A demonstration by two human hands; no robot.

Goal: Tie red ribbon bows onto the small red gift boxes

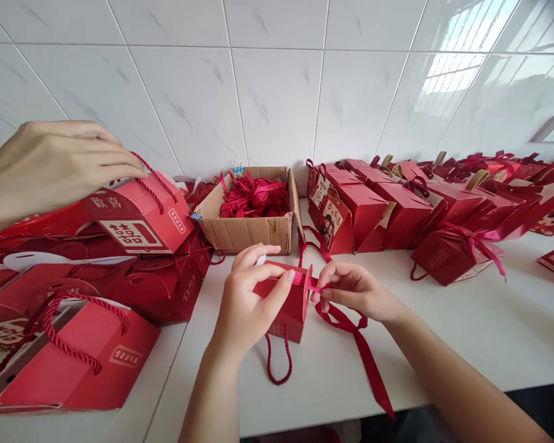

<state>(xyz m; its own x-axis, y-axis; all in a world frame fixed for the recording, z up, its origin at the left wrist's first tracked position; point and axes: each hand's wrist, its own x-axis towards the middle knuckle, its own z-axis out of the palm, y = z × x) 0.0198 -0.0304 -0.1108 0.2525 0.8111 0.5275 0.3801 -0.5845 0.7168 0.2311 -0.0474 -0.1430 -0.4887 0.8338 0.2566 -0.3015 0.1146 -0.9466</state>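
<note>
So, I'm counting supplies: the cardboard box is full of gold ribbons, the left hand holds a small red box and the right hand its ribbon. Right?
No: the head view shows the ribbons in the cardboard box are red, not gold. The left hand does hold the small red box, the right hand its ribbon.

A small red gift box (286, 304) is gripped by the left hand (244, 307) over the white table (466, 332). A red ribbon (364, 351), meeting the box's top flap, is pinched by the right hand (355, 292). A cardboard box (244, 234) filled with ribbons is set just behind. Closed red boxes (397, 212) are lined along the wall at right. A co-worker's hand (50, 166) is laid on a larger red box (143, 215) at left.
</note>
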